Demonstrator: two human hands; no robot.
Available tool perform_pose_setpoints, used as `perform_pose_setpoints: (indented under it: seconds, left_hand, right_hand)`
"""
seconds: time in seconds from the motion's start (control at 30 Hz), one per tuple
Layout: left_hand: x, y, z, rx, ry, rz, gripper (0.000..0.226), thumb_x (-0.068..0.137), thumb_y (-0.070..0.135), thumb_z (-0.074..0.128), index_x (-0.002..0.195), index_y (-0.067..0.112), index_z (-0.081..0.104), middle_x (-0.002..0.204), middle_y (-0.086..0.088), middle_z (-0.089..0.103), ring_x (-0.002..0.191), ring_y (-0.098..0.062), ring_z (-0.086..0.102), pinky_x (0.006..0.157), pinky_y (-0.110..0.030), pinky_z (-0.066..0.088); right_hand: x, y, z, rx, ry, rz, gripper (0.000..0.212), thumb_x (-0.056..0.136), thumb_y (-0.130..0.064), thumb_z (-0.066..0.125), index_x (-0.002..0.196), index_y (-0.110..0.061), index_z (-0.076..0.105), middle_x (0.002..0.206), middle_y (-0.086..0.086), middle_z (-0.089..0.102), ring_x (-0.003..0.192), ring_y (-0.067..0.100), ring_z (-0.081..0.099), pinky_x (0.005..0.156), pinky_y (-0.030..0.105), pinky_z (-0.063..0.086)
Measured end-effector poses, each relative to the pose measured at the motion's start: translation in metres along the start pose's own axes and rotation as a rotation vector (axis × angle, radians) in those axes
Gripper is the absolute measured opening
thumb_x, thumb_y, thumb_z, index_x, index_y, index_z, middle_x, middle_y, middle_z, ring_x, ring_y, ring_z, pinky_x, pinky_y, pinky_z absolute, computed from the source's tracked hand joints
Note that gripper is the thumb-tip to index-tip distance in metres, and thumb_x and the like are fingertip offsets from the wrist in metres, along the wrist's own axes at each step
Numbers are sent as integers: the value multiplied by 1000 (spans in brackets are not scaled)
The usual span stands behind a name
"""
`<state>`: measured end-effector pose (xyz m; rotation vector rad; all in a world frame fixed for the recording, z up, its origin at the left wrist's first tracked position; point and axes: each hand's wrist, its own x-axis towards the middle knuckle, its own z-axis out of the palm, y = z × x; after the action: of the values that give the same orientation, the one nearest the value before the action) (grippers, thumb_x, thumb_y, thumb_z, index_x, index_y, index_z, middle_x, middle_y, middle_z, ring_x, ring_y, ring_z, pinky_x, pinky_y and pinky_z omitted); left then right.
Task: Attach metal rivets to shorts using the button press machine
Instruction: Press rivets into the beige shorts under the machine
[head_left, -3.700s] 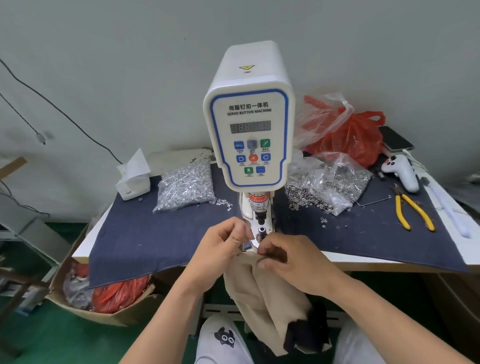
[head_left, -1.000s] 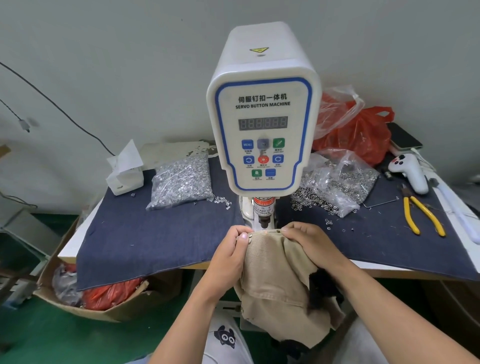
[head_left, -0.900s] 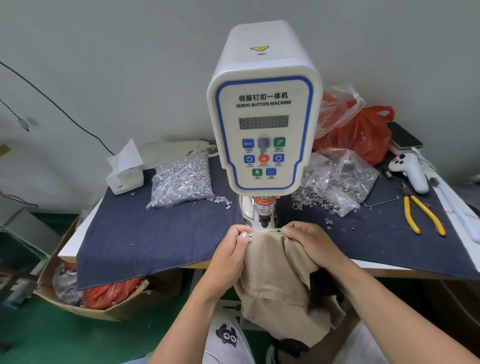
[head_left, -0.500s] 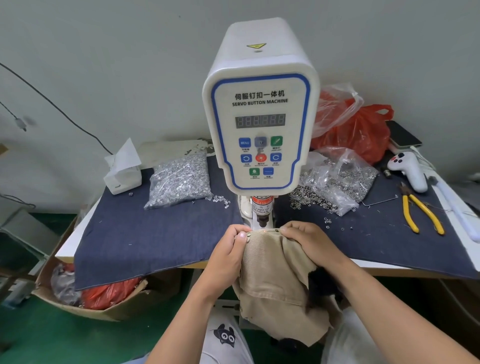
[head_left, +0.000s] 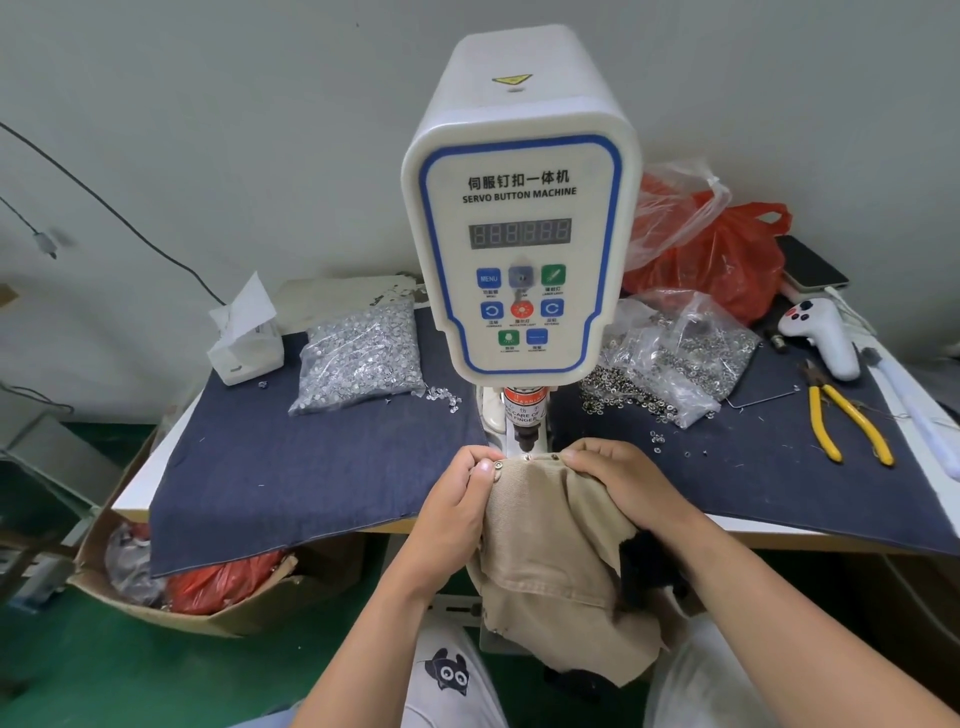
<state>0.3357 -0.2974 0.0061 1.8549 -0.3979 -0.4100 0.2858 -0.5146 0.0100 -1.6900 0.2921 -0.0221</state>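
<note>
Beige shorts (head_left: 550, 540) hang from the table's front edge, their top edge stretched flat under the black punch (head_left: 524, 444) of the white servo button machine (head_left: 519, 234). Small metal rivets (head_left: 528, 458) show along that edge. My left hand (head_left: 460, 493) pinches the left corner of the fabric, thumb on top beside a rivet. My right hand (head_left: 618, 483) grips the right side of the edge with curled fingers. The lower die is hidden under the cloth.
A dark denim cloth (head_left: 291, 467) covers the table. A bag of silver rivets (head_left: 358, 358) lies left of the machine, a bag of ring parts (head_left: 675, 358) on the right. Yellow pliers (head_left: 847, 421), a white controller (head_left: 821, 332), red bag (head_left: 727, 254), tissue box (head_left: 244, 338).
Since 3.7 s ago the shorts were lifted and spread flat under the punch. Over the last second both hands hold the edge in the same place.
</note>
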Motion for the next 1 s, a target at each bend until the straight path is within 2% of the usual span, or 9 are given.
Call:
perform_pose_setpoints:
  seconds: [0.17, 0.3, 0.4, 0.5, 0.63, 0.77, 0.83, 0.9, 1.0]
  left_hand:
    - [-4, 5, -2, -43, -14, -22, 24, 107, 41, 41, 107, 43, 65, 106, 17, 68, 100, 3, 62, 82, -23, 44]
    - [-10, 12, -6, -64, -42, -41, 21, 91, 35, 46, 92, 32, 66, 88, 16, 64, 81, -2, 56, 75, -27, 42]
    - [-19, 19, -13, -8, -170, -11, 24, 86, 32, 45, 82, 22, 66, 80, 9, 61, 74, -7, 53, 70, -31, 43]
    - [-30, 26, -13, 219, -253, 199, 44, 96, 54, 56, 77, 15, 62, 75, -3, 53, 70, -7, 44, 69, -31, 38]
    - [-37, 38, -16, 449, -263, 389, 41, 99, 52, 65, 71, 25, 53, 69, 8, 38, 67, -10, 38, 80, -33, 34]
    - [-41, 42, -26, 291, -345, 359, 38, 102, 37, 68, 75, 12, 60, 83, -12, 57, 78, -30, 51, 79, -48, 46]
    - [-47, 42, -25, 144, -350, 269, 32, 100, 35, 69, 74, 18, 60, 93, -14, 61, 88, -39, 55, 95, -53, 48]
    - [-49, 39, -23, 49, -340, 197, 27, 98, 33, 68, 76, 20, 59, 92, -20, 60, 93, -39, 60, 110, -55, 41]
    - [-45, 38, -21, 34, -221, 125, 23, 91, 27, 67, 81, 17, 50, 86, -23, 55, 84, -24, 53, 93, -41, 42]
  right_hand:
    - [-6, -3, 0, 19, -17, -28, 37, 99, -13, 60, 65, -23, 72, 66, -13, 63, 64, -3, 53, 63, 9, 41]
    - [-22, -9, 0, 214, -163, 26, 19, 93, -25, 62, 77, -21, 73, 75, 0, 63, 73, 11, 53, 64, 22, 43]
    - [-35, -14, 3, -46, -215, -79, 18, 96, -34, 64, 82, -28, 74, 76, -11, 66, 73, 2, 53, 67, 18, 41]
    - [-44, -25, 15, -253, -248, -226, 23, 100, -28, 64, 80, -35, 72, 79, -17, 71, 74, -6, 58, 71, 13, 43]
    - [-51, -43, 13, -362, -327, -263, 18, 100, -32, 64, 85, -31, 74, 88, -12, 75, 83, 2, 66, 80, 22, 49]
    - [-52, -49, 0, -591, -408, -222, 25, 99, -48, 60, 77, -37, 65, 80, -16, 63, 88, 1, 57, 83, 25, 45]
    - [-54, -49, -1, -640, -436, -223, 24, 99, -50, 59, 77, -41, 63, 85, -15, 62, 93, -3, 55, 82, 20, 45]
    - [-54, -48, -1, -587, -463, -228, 17, 100, -46, 60, 87, -37, 68, 91, -10, 68, 87, -6, 57, 78, 15, 44]
    - [-51, -46, -6, -213, -441, -81, 11, 100, -28, 67, 103, -21, 74, 94, -2, 73, 88, 5, 62, 85, 23, 49]
